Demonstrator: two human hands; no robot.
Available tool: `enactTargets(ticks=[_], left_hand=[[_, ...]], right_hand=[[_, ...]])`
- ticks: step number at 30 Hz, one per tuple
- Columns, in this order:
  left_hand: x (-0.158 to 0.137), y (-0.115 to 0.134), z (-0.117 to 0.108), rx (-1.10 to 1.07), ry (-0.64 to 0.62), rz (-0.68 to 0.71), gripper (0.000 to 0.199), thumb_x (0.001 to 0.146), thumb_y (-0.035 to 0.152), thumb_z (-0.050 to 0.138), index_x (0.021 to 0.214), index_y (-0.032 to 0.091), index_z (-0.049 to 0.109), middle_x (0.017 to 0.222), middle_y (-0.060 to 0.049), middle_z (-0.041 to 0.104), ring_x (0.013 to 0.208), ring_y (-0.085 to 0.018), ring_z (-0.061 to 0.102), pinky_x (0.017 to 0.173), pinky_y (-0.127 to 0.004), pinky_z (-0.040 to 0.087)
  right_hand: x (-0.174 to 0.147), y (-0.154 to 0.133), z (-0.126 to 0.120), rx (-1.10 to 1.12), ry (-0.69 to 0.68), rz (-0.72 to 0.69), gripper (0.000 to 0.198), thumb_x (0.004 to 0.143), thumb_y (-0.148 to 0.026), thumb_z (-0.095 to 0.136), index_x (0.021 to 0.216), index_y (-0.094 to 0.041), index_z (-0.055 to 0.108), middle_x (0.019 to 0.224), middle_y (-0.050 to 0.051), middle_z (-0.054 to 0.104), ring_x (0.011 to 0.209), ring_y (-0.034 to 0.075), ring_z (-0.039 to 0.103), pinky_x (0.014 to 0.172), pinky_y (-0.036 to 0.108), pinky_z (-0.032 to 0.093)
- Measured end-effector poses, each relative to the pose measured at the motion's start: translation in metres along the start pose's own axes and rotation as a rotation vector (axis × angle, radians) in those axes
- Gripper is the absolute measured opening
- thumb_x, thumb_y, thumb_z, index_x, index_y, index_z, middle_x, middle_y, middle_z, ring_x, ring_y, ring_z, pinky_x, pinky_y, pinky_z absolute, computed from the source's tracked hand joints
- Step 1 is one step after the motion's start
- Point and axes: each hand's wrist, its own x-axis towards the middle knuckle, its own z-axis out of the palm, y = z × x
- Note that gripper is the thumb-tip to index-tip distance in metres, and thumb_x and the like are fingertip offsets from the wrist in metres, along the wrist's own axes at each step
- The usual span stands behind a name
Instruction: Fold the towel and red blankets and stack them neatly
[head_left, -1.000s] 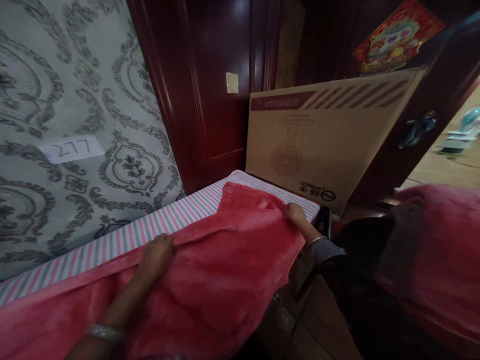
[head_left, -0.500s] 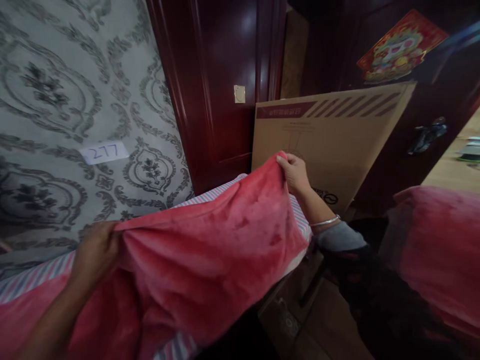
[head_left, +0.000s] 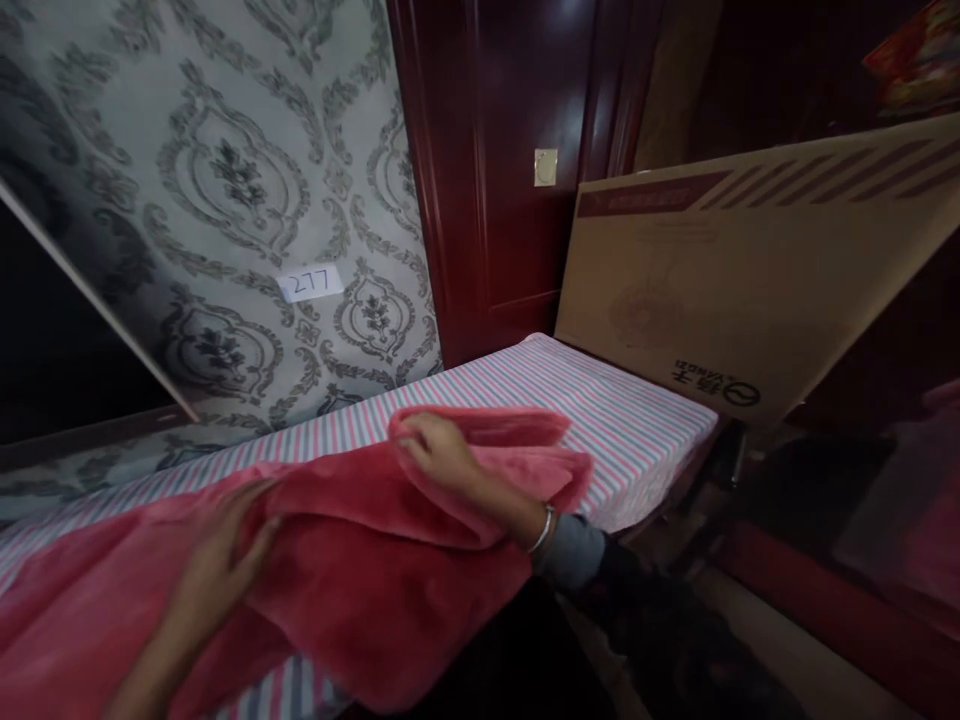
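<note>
A plush pink-red blanket [head_left: 390, 600] lies along a surface with a striped cloth [head_left: 525, 380] on it. My right hand [head_left: 442, 460], with a silver bracelet at the wrist, is closed on the blanket's edge. Around that hand the blanket end is folded back on itself in layers. My left hand [head_left: 229, 550] rests on the blanket to the left, thumb and fingers apart and slightly blurred. Part of the blanket's near side hangs over the front edge of the surface.
A large cardboard box [head_left: 690, 270] stands behind the right end of the surface. A dark red door panel [head_left: 517, 240] and patterned wallpaper [head_left: 247, 190] are at the back. The dark screen [head_left: 60, 330] is at far left; a white numbered label [head_left: 311, 282] is on the wall.
My right hand has brought the blanket's right end leftward and folded it over, baring the striped cloth there. My left hand has loosened its grip. The view has turned left.
</note>
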Motion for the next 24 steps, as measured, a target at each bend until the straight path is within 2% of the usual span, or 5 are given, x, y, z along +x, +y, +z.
enactTargets(ticks=[3,6,12,19,24], left_hand=[[0.007,0.026,0.030,-0.207,-0.083,0.024,0.048,0.093,0.063,0.046,0.120,0.026,0.062,0.122,-0.007,0.070,0.115,-0.029,0.065,0.100,-0.048,0.055],[0.010,0.059,0.058,-0.313,-0.137,0.050,0.042,0.094,0.053,0.048,0.120,0.023,0.062,0.123,-0.008,0.070,0.116,-0.027,0.065,0.101,-0.045,0.054],[0.001,0.085,0.095,-0.333,-0.174,0.133,0.033,0.094,0.042,0.049,0.114,0.021,0.065,0.116,-0.009,0.072,0.110,-0.026,0.066,0.096,-0.044,0.055],[0.005,0.095,0.101,-0.165,-0.237,0.091,0.027,0.090,0.032,0.042,0.093,0.021,0.066,0.096,-0.010,0.072,0.094,-0.029,0.065,0.086,-0.045,0.053],[0.015,0.096,0.088,-0.181,-0.191,0.024,0.025,0.090,0.034,0.040,0.088,0.023,0.063,0.088,-0.008,0.071,0.087,-0.025,0.065,0.082,-0.039,0.052]], right_hand=[[-0.038,-0.016,0.034,-0.083,-0.178,-0.074,0.021,0.090,-0.015,0.053,0.099,-0.026,0.069,0.108,0.005,0.071,0.101,0.026,0.064,0.091,0.037,0.050],[-0.063,-0.022,0.034,-0.194,-0.268,-0.102,0.025,0.091,-0.016,0.058,0.108,-0.029,0.071,0.110,0.006,0.071,0.103,0.028,0.064,0.094,0.039,0.050],[-0.091,0.007,-0.034,-0.462,-0.392,0.024,0.037,0.092,-0.022,0.063,0.128,-0.029,0.066,0.126,0.007,0.067,0.120,0.030,0.057,0.110,0.043,0.038],[-0.125,0.057,-0.086,-0.679,-0.410,0.328,0.044,0.091,-0.013,0.046,0.132,-0.018,0.063,0.130,0.013,0.064,0.123,0.030,0.051,0.105,0.053,0.036],[-0.142,0.075,-0.093,-0.844,-0.153,0.391,0.041,0.086,-0.017,0.054,0.125,-0.020,0.066,0.132,0.015,0.060,0.130,0.034,0.041,0.112,0.057,0.027]])
